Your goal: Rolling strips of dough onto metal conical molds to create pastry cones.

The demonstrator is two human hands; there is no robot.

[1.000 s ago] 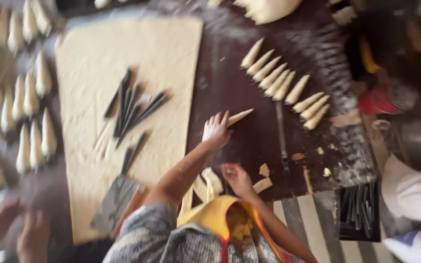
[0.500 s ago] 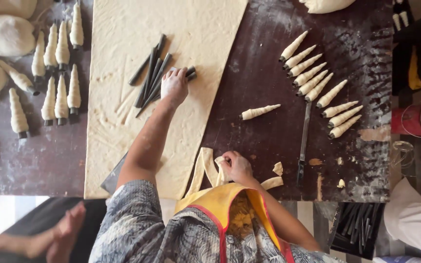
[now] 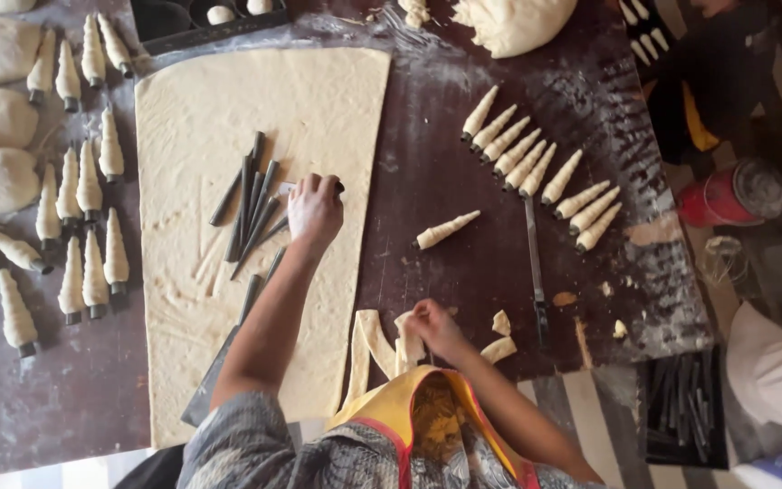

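Pinching a strip of dough [image 3: 406,342] near the table's close edge, the right hand [image 3: 433,328] has its fingers curled shut around the strip's upper end, the forearm bent in from the lower right; two more pale strips lie just beside it on the dark table [image 3: 463,272]. Farther out, the left arm stretches straight across the rolled dough sheet [image 3: 219,136], and the left hand [image 3: 315,210] is closed, knuckles up, on a dark metal cone [image 3: 332,187] whose tip shows past the fingers. A loose pile of cone moulds [image 3: 251,204] lies just left of that hand. Beyond, one wrapped cone [image 3: 446,230] lies alone, with a row of wrapped cones [image 3: 536,172] farther off.
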